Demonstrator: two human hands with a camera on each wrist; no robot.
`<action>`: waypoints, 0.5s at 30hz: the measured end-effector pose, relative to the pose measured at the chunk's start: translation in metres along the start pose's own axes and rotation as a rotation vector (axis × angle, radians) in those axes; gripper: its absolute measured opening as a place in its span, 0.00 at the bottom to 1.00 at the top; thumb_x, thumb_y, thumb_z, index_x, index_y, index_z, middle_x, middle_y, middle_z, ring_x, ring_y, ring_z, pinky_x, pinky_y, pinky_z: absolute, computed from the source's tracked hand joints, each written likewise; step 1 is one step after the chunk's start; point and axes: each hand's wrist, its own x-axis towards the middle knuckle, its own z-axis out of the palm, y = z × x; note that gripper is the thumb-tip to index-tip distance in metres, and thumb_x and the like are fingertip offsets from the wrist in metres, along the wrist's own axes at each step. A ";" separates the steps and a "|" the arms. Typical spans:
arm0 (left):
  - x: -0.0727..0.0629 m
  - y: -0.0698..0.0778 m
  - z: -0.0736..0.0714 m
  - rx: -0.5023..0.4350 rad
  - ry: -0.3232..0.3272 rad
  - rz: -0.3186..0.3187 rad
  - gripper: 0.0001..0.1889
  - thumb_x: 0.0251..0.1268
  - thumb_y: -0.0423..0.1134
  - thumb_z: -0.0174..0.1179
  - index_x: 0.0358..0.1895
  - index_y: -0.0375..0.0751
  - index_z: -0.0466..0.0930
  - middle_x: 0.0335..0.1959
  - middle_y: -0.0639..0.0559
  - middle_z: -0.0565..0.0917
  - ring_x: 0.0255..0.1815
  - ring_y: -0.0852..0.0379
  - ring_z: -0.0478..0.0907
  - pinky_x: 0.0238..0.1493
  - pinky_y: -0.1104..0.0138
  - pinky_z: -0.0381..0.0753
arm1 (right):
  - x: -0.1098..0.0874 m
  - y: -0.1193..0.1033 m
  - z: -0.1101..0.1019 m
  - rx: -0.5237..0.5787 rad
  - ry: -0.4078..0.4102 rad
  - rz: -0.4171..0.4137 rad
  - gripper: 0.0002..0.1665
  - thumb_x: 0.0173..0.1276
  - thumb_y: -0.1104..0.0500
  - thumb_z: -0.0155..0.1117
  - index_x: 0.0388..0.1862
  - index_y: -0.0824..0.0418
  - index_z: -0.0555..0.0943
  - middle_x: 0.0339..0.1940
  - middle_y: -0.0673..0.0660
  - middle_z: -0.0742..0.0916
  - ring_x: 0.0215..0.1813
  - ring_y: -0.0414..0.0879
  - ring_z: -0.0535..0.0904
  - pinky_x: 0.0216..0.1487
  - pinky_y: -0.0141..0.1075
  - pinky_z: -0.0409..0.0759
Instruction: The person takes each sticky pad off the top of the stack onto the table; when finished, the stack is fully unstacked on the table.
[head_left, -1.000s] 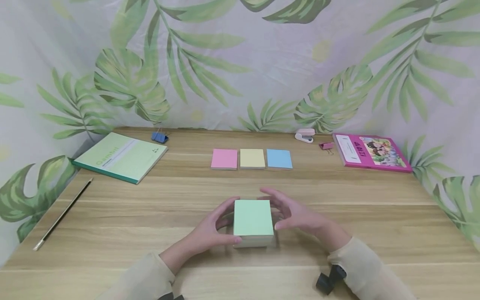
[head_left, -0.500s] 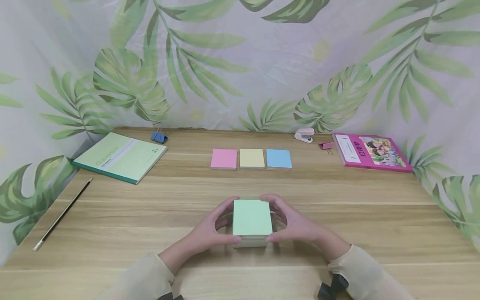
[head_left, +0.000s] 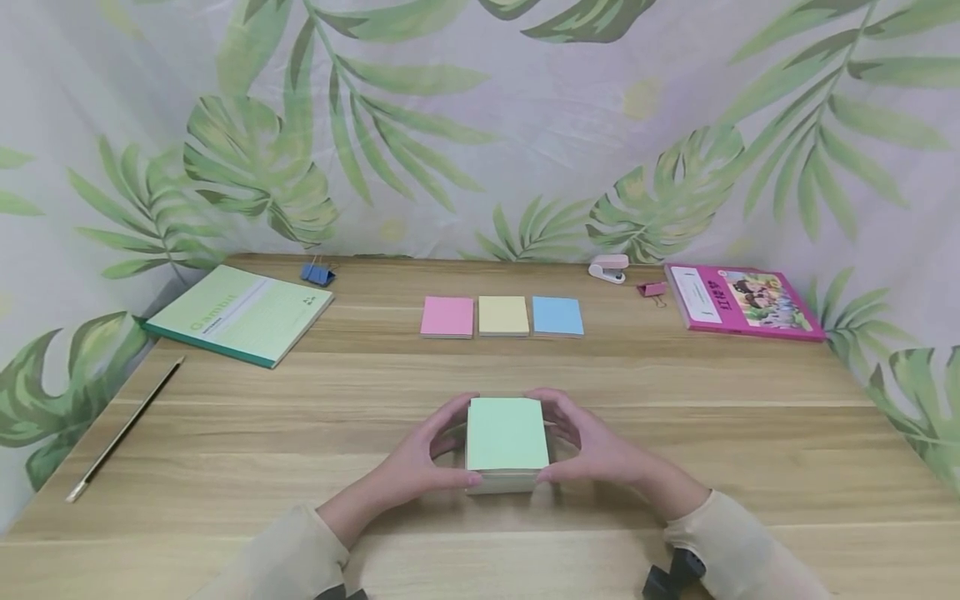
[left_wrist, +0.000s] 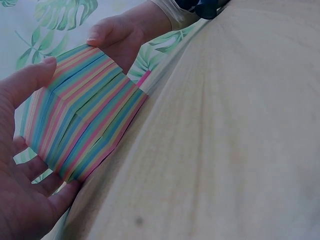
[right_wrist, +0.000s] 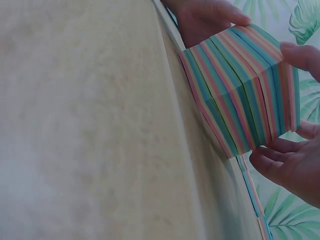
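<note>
A tall stack of square sticky note pads [head_left: 507,433] stands near the middle of the table, with a pale green sheet on top. Striped pink, yellow, blue and green sides of the sticky note stack [left_wrist: 95,107] show in the left wrist view. My left hand [head_left: 423,458] holds the stack's left side, thumb at the near corner and fingers curled toward the far side. On the opposite side my right hand [head_left: 600,442] grips it the same way. In the right wrist view the right thumb [right_wrist: 302,57] lies against the edge of the upper pads.
Pink [head_left: 447,317], yellow [head_left: 503,316] and blue sticky note pads [head_left: 558,316] lie in a row behind the stack. A green notebook [head_left: 240,315], blue binder clip [head_left: 318,274] and pencil [head_left: 126,429] are left; a stapler [head_left: 608,267], pink binder clip [head_left: 652,290] and pink book [head_left: 742,302] are right.
My right hand has moved in from beside the stack, and its thumb and fingers now meet the right side. The left hand stays in place around the left side.
</note>
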 end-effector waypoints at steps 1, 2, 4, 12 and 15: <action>0.000 -0.001 0.000 0.008 0.003 -0.001 0.43 0.41 0.30 0.67 0.64 0.41 0.53 0.59 0.43 0.61 0.60 0.49 0.56 0.57 0.55 0.59 | -0.001 0.001 -0.002 0.007 -0.001 0.009 0.48 0.46 0.66 0.68 0.63 0.63 0.52 0.59 0.59 0.65 0.62 0.49 0.58 0.61 0.41 0.55; 0.000 -0.004 0.000 0.015 0.005 -0.003 0.42 0.41 0.30 0.67 0.64 0.43 0.53 0.59 0.45 0.61 0.60 0.50 0.56 0.57 0.56 0.59 | -0.002 0.001 -0.003 0.012 -0.003 0.017 0.48 0.46 0.65 0.68 0.63 0.62 0.52 0.60 0.60 0.65 0.62 0.50 0.57 0.61 0.40 0.55; 0.001 -0.011 -0.001 0.027 0.007 0.000 0.42 0.42 0.32 0.67 0.63 0.45 0.54 0.60 0.47 0.61 0.60 0.52 0.56 0.58 0.58 0.59 | -0.006 0.002 -0.008 0.028 -0.009 0.034 0.48 0.47 0.66 0.68 0.63 0.61 0.51 0.61 0.61 0.63 0.63 0.50 0.56 0.61 0.39 0.55; 0.000 -0.014 -0.002 0.062 0.002 -0.029 0.43 0.42 0.34 0.67 0.65 0.42 0.52 0.62 0.45 0.58 0.62 0.51 0.53 0.58 0.60 0.59 | -0.018 0.005 -0.036 0.305 -0.079 -0.033 0.46 0.51 0.75 0.58 0.64 0.63 0.45 0.58 0.70 0.65 0.56 0.58 0.65 0.54 0.44 0.66; 0.001 -0.022 -0.003 0.067 0.003 -0.028 0.44 0.42 0.37 0.67 0.65 0.46 0.52 0.62 0.49 0.57 0.62 0.54 0.53 0.58 0.62 0.59 | -0.021 0.008 -0.049 0.435 -0.071 -0.076 0.45 0.51 0.79 0.54 0.65 0.61 0.47 0.57 0.67 0.68 0.53 0.56 0.69 0.49 0.42 0.71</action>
